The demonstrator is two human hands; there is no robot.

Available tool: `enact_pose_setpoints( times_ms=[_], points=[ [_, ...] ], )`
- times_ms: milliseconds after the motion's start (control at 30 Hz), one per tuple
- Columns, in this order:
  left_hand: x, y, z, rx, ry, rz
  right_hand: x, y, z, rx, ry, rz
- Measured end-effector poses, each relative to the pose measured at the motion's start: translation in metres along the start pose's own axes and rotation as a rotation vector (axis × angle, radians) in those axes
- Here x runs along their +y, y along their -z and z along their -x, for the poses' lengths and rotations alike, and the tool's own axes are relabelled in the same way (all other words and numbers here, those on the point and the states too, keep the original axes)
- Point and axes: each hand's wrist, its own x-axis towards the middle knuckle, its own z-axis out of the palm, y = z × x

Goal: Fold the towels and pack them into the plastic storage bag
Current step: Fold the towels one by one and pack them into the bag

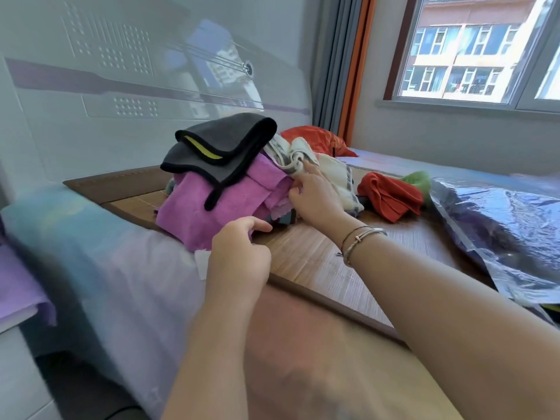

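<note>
A heap of towels lies on the bamboo mat (318,256). A grey towel (224,140) with black trim lies on top, over a purple towel (194,204). A cream striped towel (330,165) lies to their right. Further right are a red towel (391,195) and a green towel (418,180). My left hand (239,253) is curled at the purple towel's near corner and seems to pinch it. My right hand (315,198) reaches into the heap. Its straight index finger touches the cream towel and its other fingers bend loosely. The plastic storage bag (500,234) lies crumpled at the right.
An orange cloth (315,139) lies behind the heap near the curtain. The headboard wall rises at the left, and a window stands beyond the bed. A pastel sheet (121,268) covers the mattress edge on the left. Bare mat shows between my arms and the bag.
</note>
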Motion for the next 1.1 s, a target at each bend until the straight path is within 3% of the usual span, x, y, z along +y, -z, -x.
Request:
enact_pose_setpoints(
  times_ms=[267, 500, 733, 867, 1000, 1100],
  points=[
    [0.01, -0.007, 0.007, -0.026, -0.001, 0.021, -0.008, 0.033, -0.005, 0.14, -0.299, -0.752],
    [0.022, -0.018, 0.014, -0.066, -0.074, 0.067, 0.027, 0.088, 0.031, 0.286, -0.267, -0.759],
    [0.036, -0.039, 0.036, -0.166, -0.334, -0.001, 0.071, 0.148, 0.127, -0.073, 0.06, -0.59],
    [0.047, -0.053, 0.06, -0.339, -0.498, -0.229, 0.082, 0.158, 0.18, -0.212, 0.084, -0.476],
    [0.055, -0.06, 0.075, -0.573, -0.478, -0.481, 0.084, 0.164, 0.205, -0.377, 0.122, -0.404],
    [0.063, -0.061, 0.087, -0.618, -0.554, -0.467, 0.076, 0.172, 0.208, -0.49, 0.141, -0.401]
  ],
)
